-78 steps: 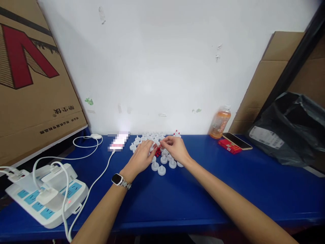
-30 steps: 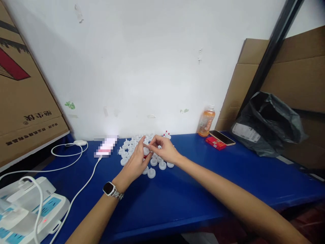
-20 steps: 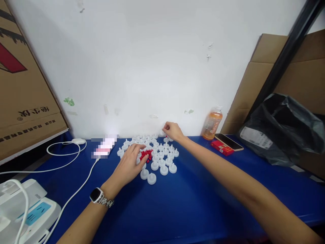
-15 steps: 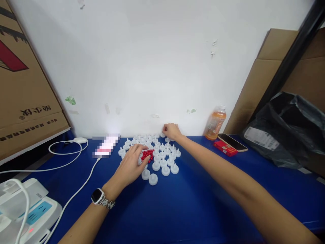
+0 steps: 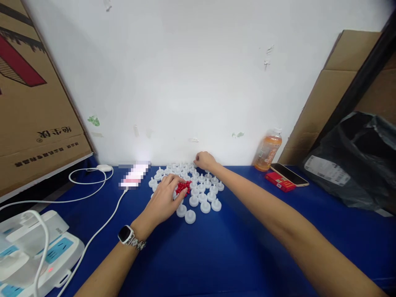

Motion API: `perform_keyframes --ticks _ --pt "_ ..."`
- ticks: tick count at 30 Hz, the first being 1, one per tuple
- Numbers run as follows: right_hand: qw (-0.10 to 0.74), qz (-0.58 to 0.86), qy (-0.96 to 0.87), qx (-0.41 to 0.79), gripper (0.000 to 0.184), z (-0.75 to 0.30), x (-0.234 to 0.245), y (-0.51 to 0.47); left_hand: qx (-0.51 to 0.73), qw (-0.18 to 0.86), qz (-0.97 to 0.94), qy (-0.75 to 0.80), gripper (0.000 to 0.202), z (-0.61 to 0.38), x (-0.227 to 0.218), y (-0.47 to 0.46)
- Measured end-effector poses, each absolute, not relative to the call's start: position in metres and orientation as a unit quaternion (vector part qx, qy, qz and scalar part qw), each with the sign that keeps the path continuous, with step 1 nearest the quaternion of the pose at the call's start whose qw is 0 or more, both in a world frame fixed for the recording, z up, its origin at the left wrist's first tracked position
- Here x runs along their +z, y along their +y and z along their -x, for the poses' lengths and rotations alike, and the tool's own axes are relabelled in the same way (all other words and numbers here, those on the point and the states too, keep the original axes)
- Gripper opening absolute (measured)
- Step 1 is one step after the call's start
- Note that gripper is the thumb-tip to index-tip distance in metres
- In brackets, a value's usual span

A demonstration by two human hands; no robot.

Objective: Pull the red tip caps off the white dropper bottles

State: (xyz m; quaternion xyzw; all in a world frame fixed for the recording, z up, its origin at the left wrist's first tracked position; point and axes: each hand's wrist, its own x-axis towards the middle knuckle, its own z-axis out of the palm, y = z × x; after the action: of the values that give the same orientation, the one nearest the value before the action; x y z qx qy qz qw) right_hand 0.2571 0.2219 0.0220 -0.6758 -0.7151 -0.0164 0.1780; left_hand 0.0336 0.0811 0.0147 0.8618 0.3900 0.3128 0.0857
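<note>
Many white round plastic caps with a thin spout on top (image 5: 190, 216) stand close together on the blue table. Among them lies a heap of small red pieces (image 5: 183, 188). My left hand (image 5: 168, 196) rests over the left part of the caps, beside the red heap. Its fingers are bent and the thumb stands apart, with nothing visible held. Stretched to the back of the cluster by the wall, my right hand (image 5: 204, 161) has its fingers pinched together at a white cap. Whatever is between those fingertips is too small and hidden to tell.
On the left are a white power strip (image 5: 63, 255), white cables and a phone (image 5: 136, 175) blurred out. To the right stand an orange drink bottle (image 5: 268, 150), a red box (image 5: 280, 181), another phone (image 5: 291, 175) and a dark plastic bag (image 5: 349, 161). A white wall closes the back.
My right hand has shifted a little to the left along the back of the caps. My left hand stays by the red heap. The whole view has turned slightly.
</note>
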Motion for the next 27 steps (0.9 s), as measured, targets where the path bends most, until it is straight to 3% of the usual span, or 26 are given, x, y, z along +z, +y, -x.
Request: perform_keyframes --ticks 6,9,13,18,22,27 --pt "0.210 0.694 -0.688 -0.036 0.022 -0.241 0.028 0.209 0.328 0.075 -0.856 0.392 0.024 -0.029 0.015 0.083" --pt "0.286 0.671 -0.683 -0.038 0.022 -0.239 0.039 0.179 0.348 0.063 -0.849 0.392 0.026 -0.027 0.016 0.083" --pt "0.432 0.565 -0.701 0.051 0.019 -0.225 0.045 0.123 0.371 0.055 -0.839 0.394 0.036 -0.028 0.015 0.081" --pt "0.475 0.487 -0.716 0.159 0.020 -0.202 0.035 0.072 0.368 0.110 -0.855 0.349 0.033 -0.031 0.011 0.081" --pt "0.442 0.506 -0.731 0.122 0.021 -0.205 0.021 0.062 0.358 0.103 -0.855 0.361 0.029 -0.025 0.010 0.084" --pt "0.262 0.542 -0.799 0.005 0.014 -0.210 0.011 0.061 0.344 0.100 -0.852 0.381 0.025 -0.018 0.013 0.084"
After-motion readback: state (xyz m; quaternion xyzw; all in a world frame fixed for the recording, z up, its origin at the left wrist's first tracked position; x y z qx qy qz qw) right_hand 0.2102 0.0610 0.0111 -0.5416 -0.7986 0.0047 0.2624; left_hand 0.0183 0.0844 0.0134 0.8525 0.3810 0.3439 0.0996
